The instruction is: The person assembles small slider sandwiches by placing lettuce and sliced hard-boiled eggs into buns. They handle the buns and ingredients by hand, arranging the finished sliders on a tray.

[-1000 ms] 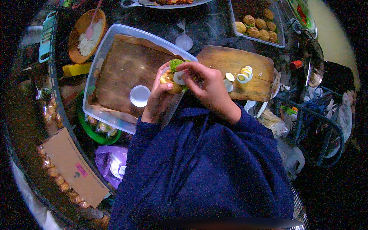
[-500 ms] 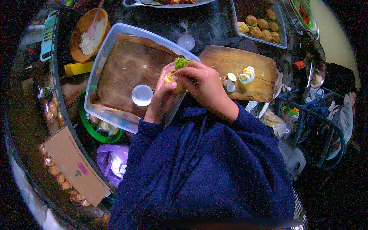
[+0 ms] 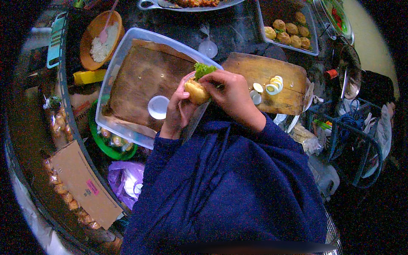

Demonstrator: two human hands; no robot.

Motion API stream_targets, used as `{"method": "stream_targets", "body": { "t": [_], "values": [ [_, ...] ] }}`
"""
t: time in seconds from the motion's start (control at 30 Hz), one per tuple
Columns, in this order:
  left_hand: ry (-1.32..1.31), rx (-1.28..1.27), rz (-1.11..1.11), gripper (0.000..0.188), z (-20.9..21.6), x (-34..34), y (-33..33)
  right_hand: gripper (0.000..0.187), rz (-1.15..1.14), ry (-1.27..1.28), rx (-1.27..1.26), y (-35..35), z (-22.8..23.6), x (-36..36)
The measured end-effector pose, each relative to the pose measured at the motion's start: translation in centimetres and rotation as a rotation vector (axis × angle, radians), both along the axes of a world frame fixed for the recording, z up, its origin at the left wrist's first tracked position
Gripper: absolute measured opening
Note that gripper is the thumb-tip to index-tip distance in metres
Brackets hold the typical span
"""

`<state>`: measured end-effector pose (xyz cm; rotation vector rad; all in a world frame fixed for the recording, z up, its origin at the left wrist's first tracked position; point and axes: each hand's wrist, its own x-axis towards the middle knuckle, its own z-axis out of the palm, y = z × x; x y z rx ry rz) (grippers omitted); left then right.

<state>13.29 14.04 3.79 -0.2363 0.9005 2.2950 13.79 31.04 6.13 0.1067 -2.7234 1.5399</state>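
Observation:
In my left hand [image 3: 177, 108] rests a small golden bun [image 3: 196, 92], its thumb pressed to the near side. A frilly green lettuce leaf [image 3: 205, 71] sticks out of the bun's far side. My right hand [image 3: 231, 93] bends over the bun with its fingers pinched at the lettuce and filling; whatever lies between the fingertips is hidden. Both hands are above the right edge of a clear plastic box [image 3: 114, 63] lined with brown card. Inside that box lies a white paper baking cup [image 3: 158, 107]. Sliced boiled egg [image 3: 274, 85] sits on a wooden cutting board [image 3: 242, 68] to the right.
A clear box [image 3: 316, 46] of round filled buns stands at the back right. An orange bowl [image 3: 87, 38] of white shreds is at the far left. A green basin [image 3: 111, 151], a purple bag [image 3: 121, 170] and a blue basket [image 3: 361, 180] surround the work area.
The bun has turned in my left hand, so its golden side now faces up. My right fingers have shifted slightly, and more lettuce shows.

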Motion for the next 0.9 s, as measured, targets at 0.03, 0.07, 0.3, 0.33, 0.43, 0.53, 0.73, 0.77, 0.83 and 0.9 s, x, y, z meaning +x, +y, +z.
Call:
{"method": "stream_targets", "body": {
  "t": [0.03, 0.07, 0.3, 0.33, 0.43, 0.53, 0.73, 0.77, 0.83, 0.9],
  "values": [
    [0.001, 0.013, -0.006, 0.070, 0.1, 0.0, 0.0, 0.012, -0.002, 0.002, -0.018, 0.0, 0.0, 0.0],
    [0.011, -0.010, -0.010, 0.070, 0.1, 0.0, -0.1, 0.013, -0.002, -0.020, -0.052, 0.1, 0.0, 0.0],
    [0.084, -0.079, -0.067, 0.067, -0.5, 0.1, -0.7, 0.013, 0.015, -0.137, -0.159, 0.9, 0.5, -0.6],
    [0.105, -0.100, -0.076, 0.067, -0.7, 0.0, -0.8, 0.013, 0.024, -0.165, -0.174, 0.9, 0.6, -0.7],
    [0.088, -0.067, -0.024, 0.065, -1.2, 0.1, -0.8, 0.016, -0.028, -0.115, -0.289, 0.6, 1.0, -0.6],
    [0.098, -0.091, 0.000, 0.063, -1.6, 0.1, -0.7, 0.018, -0.067, -0.167, -0.269, 0.5, 1.5, -0.2],
    [0.079, -0.110, 0.048, 0.058, -1.8, 0.2, -0.6, 0.019, -0.110, 0.059, -0.180, 0.7, 2.0, 0.0],
    [0.081, -0.113, 0.050, 0.058, -1.8, 0.2, -0.6, 0.021, -0.116, 0.054, -0.171, 0.7, 2.0, 0.2],
    [0.067, -0.127, 0.050, 0.058, -1.6, 0.1, -0.6, 0.029, -0.073, 0.167, -0.003, 0.6, 1.8, 0.5],
    [0.071, -0.161, 0.052, 0.058, -1.4, 0.1, -0.7, 0.038, -0.065, 0.172, 0.121, 0.3, 1.6, 1.0]
  ]
}}
